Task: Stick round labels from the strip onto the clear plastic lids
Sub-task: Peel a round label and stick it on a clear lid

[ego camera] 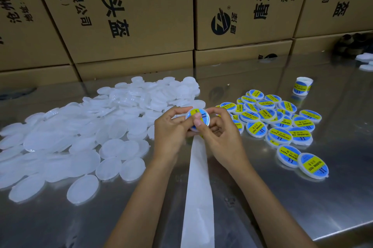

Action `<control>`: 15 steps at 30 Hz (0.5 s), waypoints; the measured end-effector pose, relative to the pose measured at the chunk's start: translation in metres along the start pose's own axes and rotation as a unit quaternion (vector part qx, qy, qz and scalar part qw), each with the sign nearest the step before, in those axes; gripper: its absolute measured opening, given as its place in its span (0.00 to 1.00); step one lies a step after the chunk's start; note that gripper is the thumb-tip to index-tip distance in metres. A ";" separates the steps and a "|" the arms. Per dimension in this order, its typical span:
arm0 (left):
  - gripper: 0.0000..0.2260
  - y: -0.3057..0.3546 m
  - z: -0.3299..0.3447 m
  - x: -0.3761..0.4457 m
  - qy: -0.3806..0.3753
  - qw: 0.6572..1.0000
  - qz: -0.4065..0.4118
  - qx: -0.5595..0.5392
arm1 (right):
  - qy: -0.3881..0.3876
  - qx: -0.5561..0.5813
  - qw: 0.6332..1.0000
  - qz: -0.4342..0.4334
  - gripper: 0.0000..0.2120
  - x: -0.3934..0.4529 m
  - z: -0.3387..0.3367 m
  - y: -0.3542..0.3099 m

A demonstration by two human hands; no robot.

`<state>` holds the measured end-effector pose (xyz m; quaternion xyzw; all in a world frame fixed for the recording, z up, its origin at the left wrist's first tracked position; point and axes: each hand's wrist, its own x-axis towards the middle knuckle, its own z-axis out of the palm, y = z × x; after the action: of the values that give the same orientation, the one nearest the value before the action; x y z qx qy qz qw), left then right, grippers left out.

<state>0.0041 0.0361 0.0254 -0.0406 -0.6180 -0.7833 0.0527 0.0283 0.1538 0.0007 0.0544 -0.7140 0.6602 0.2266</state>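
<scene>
While both hands pinch one lid (197, 119), left hand (171, 132) grips edge, right hand (220, 136) thumb presses label; bare strip (198, 187) trails below, unlabelled lids (80, 136) left, labelled lids (282, 124) right on worktop (302, 197).

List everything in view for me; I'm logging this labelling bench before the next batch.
Unlabelled lids: large pile, too many to count, clear-white, table's left.
Labelled lids: a few dozen, blue-yellow labels, table's right.
Held lid: one, blue-yellow label, centre, between both hands.
Backing strip: one, white, running from the hands to the near edge.
Label roll: one, white with blue-yellow labels, far right, upright.
Table: one, shiny steel.
Cardboard boxes: several, brown, black print, stacked behind.
Left hand: grips the held lid.
Right hand: grips it, thumb pressing the label.
</scene>
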 end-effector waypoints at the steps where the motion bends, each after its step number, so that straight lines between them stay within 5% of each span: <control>1: 0.07 0.000 0.000 0.000 0.010 1.000 -0.002 -0.008 | -0.005 0.006 1.000 -0.002 0.13 0.000 0.000 0.000; 7: 0.06 -0.002 0.002 0.000 0.024 0.999 0.023 0.026 | 0.015 0.012 1.000 -0.017 0.07 -0.001 -0.001 0.003; 12: 0.05 0.000 0.000 -0.002 -0.052 0.997 -0.009 0.063 | 0.064 0.021 0.998 -0.019 0.05 0.003 -0.006 0.007; 15: 0.13 -0.001 0.001 -0.003 -0.111 0.991 -0.032 0.067 | 0.074 0.012 0.997 -0.021 0.04 0.004 -0.009 0.008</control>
<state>0.0070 0.0369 0.0244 -0.1039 -0.6724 -0.7318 -0.0387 0.0242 0.1641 -0.0048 0.0226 -0.6862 0.6658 0.2922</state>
